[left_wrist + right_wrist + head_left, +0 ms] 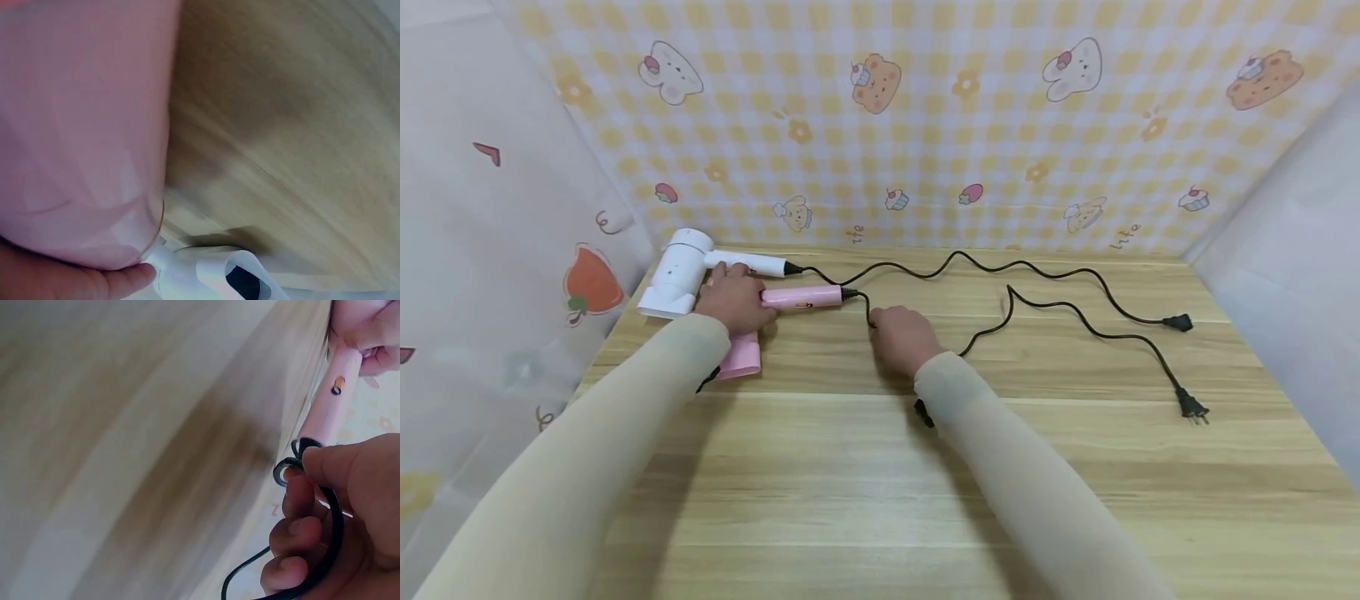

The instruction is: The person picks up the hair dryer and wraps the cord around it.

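Observation:
A pink hair dryer (805, 297) lies near the table's left back, its handle pointing right. My left hand (735, 298) grips its body, and the left wrist view shows the pink barrel (81, 125) close up with fingertips beneath it. My right hand (904, 337) pinches the black cord (331, 531) a short way past the handle's end, thumb against the curled fingers. Just behind the pink one is a white hair dryer (679, 271), partly covered by the left hand. A small black piece (924, 412) shows beside the right wrist; its kind is unclear.
The white dryer's black cord (1022, 265) runs wavily along the back to a plug (1178, 322). Nearer, another stretch of cord (1075, 312) leads from behind the right wrist to a two-pin plug (1192, 407). A patterned cloth (925, 125) rises behind the wooden table (820, 483).

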A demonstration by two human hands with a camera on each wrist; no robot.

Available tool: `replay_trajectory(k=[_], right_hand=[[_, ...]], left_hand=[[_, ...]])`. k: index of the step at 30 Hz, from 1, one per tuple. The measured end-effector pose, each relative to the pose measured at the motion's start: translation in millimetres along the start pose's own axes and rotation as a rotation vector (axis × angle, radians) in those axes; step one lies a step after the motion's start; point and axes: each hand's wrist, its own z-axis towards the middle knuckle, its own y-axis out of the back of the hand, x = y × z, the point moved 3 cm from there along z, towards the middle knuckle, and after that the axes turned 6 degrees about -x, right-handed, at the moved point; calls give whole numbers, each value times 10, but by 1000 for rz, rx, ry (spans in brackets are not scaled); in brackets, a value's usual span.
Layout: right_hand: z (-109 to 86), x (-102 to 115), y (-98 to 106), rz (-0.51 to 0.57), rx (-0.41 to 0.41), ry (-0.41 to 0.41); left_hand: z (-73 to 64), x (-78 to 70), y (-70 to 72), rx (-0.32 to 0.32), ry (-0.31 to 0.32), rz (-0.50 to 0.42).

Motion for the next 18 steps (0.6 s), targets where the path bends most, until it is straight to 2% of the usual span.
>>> replay_trajectory(k=[7, 12, 15, 18], right_hand=[[4, -169, 73, -13, -18, -45], [-13, -357, 165, 41, -13, -107], [-53, -460, 227, 94, -40, -143], [-90, -529, 278, 137, -92, -145]], left_hand=[[-18, -55, 21, 28, 63, 5], [-44, -50, 52, 33, 41, 3], [-57, -11, 65, 31, 32, -28], [-72, 22, 72, 8, 30, -70]])
